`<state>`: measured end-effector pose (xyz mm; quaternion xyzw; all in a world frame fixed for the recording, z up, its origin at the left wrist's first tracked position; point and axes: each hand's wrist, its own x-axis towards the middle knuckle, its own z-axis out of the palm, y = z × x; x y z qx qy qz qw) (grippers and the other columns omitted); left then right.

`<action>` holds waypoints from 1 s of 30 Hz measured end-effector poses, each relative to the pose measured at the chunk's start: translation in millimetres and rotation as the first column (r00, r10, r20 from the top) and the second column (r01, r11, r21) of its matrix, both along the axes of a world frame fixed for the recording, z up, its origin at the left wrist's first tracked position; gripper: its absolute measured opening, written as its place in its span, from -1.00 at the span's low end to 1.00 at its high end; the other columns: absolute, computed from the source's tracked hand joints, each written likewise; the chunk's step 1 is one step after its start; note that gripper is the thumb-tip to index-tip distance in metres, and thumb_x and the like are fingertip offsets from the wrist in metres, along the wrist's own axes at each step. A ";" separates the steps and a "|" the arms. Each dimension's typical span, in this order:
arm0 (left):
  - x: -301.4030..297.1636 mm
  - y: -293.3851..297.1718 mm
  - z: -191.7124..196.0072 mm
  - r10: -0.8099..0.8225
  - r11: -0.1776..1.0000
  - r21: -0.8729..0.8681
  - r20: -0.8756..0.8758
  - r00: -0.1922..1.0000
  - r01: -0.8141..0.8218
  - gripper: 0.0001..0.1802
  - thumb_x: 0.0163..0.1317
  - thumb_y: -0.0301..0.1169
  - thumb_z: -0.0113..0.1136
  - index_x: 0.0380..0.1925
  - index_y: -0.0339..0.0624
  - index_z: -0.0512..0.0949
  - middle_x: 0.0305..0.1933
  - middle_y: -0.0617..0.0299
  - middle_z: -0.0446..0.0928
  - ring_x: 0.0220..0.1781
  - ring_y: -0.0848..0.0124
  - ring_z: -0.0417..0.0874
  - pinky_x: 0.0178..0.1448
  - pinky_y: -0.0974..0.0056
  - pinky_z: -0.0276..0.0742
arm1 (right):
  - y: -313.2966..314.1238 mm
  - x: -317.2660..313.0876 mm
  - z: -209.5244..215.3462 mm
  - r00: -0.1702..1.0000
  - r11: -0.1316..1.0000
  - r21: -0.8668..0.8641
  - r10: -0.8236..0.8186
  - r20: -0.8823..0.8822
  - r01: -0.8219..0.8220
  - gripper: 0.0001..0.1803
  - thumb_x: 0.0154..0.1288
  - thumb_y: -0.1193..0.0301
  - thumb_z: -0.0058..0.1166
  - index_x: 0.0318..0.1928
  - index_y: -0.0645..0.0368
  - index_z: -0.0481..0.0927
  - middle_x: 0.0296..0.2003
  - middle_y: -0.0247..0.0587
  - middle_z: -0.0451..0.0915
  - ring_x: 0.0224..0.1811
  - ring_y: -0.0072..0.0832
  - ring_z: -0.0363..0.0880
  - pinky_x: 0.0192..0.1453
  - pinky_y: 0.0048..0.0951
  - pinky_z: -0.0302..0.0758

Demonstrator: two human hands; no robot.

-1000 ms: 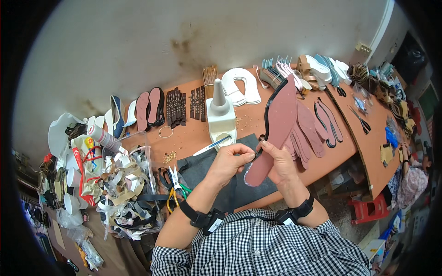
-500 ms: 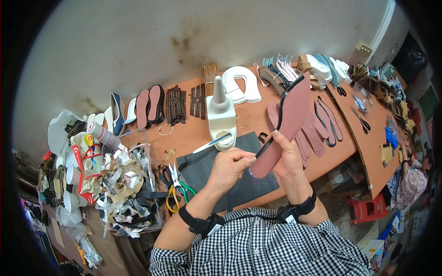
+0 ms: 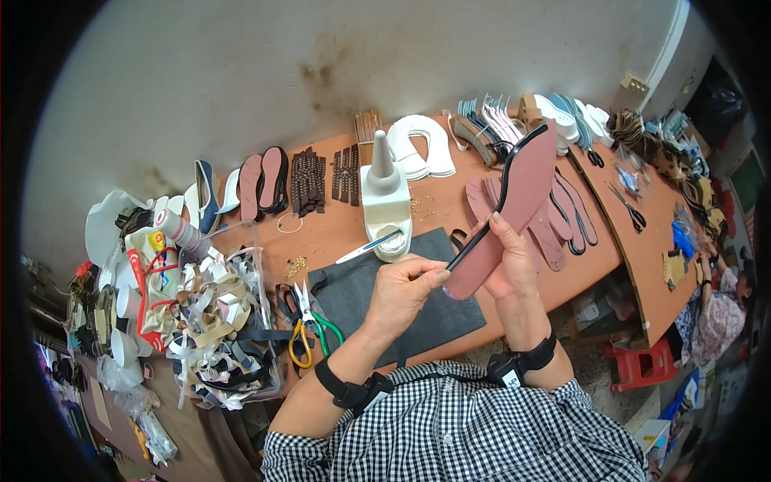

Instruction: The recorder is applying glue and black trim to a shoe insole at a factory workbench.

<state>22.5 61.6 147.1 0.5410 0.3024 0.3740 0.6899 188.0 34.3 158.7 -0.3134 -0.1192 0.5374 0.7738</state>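
A pinkish-brown shoe insole (image 3: 530, 189) is held up over the bench, tilted with its heel end toward me. Black edging (image 3: 506, 181) runs along its left side. My right hand (image 3: 514, 269) is closed round the insole's lower right part, with the thumb pressed on the face near the edging. At the heel end, my left hand (image 3: 405, 293) is pinched on the black edging; its fingertips hide the end of it. Below the hands lies a dark grey mat (image 3: 430, 321). A white glue pot with a cone-topped body (image 3: 385, 197) stands beyond, a brush (image 3: 367, 247) resting across its mouth.
Left of the mat lie scissors (image 3: 303, 325) with yellow and green handles, beside a clear bin (image 3: 273, 353) of scraps. More insoles (image 3: 554, 249) lie at right. Woven brown straps (image 3: 308, 183) and white pieces (image 3: 418, 128) line the back. Another person (image 3: 719, 313) is at far right.
My right hand and the insole have shifted slightly right and up, and the insole has turned a little. The left hand keeps its pinch on the edging, nearly in the same place.
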 end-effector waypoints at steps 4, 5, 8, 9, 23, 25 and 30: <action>-0.6 -3.1 3.3 0.001 0.999 -0.042 -0.003 1.000 -0.001 -0.79 0.09 -0.44 0.23 -0.32 -0.38 0.59 -0.46 0.33 0.46 -0.61 0.68 0.32 -0.59 0.58 0.19 | -1.1 2.4 -0.7 1.000 1.000 0.009 -0.015 -0.004 0.015 -0.86 0.13 0.51 0.12 -0.29 0.16 0.47 -0.47 -0.30 0.51 -0.43 -0.53 0.50 -0.33 -0.49 0.50; -0.6 -4.0 4.4 0.001 0.999 -0.054 -0.001 1.000 -0.001 -0.79 0.09 -0.44 0.24 -0.32 -0.38 0.59 -0.48 0.35 0.46 -0.58 0.68 0.33 -0.56 0.57 0.20 | -1.1 2.8 0.3 1.000 1.000 0.008 -0.014 -0.011 0.015 -0.86 0.13 0.51 0.12 -0.28 0.16 0.47 -0.47 -0.30 0.51 -0.43 -0.53 0.50 -0.32 -0.48 0.51; 1.0 -6.0 -2.3 0.027 1.000 0.007 0.021 0.999 -0.027 -0.78 0.11 -0.44 0.22 -0.30 -0.38 0.58 -0.45 0.30 0.48 -0.67 0.67 0.31 -0.64 0.59 0.18 | 0.5 3.1 1.3 1.000 1.000 0.010 -0.025 -0.015 0.025 -0.89 0.14 0.48 0.12 -0.31 0.16 0.48 -0.47 -0.28 0.51 -0.43 -0.50 0.50 -0.29 -0.42 0.52; 1.7 -7.1 -1.2 0.038 0.999 -0.001 0.025 0.999 -0.038 -0.79 0.11 -0.44 0.22 -0.30 -0.38 0.57 -0.47 0.30 0.47 -0.67 0.68 0.31 -0.64 0.59 0.18 | 1.4 3.3 -0.6 0.999 0.999 0.013 -0.039 -0.006 0.039 -0.91 0.15 0.45 0.11 -0.35 0.15 0.49 -0.47 -0.27 0.52 -0.42 -0.47 0.50 -0.26 -0.39 0.52; 3.4 -10.9 -2.1 0.103 0.983 -0.162 0.095 0.990 -0.087 -0.83 0.12 -0.46 0.20 -0.34 -0.37 0.53 -0.59 0.36 0.42 -0.71 0.68 0.30 -0.67 0.60 0.16 | 6.2 -3.6 2.3 0.994 0.993 0.068 -0.088 -0.068 0.093 -0.81 0.16 0.52 0.08 -0.20 0.14 0.44 -0.47 -0.32 0.49 -0.42 -0.54 0.49 -0.28 -0.47 0.52; 4.8 -10.4 -3.6 0.112 0.980 -0.174 0.103 0.988 -0.093 -0.84 0.12 -0.46 0.20 -0.35 -0.36 0.53 -0.59 0.36 0.42 -0.71 0.68 0.30 -0.68 0.60 0.15 | 6.6 -3.6 1.3 0.993 0.994 0.070 -0.080 -0.087 0.086 -0.82 0.16 0.52 0.08 -0.20 0.14 0.44 -0.47 -0.33 0.49 -0.42 -0.53 0.49 -0.28 -0.47 0.52; 8.4 -8.1 -4.4 0.113 0.977 -0.194 0.116 0.987 -0.089 -0.85 0.13 -0.45 0.19 -0.38 -0.34 0.52 -0.61 0.38 0.40 -0.72 0.69 0.28 -0.69 0.59 0.13 | 6.9 -8.0 5.0 0.983 0.985 0.071 -0.150 -0.101 0.158 -0.83 0.15 0.52 0.08 -0.22 0.14 0.44 -0.47 -0.32 0.49 -0.42 -0.52 0.49 -0.27 -0.44 0.53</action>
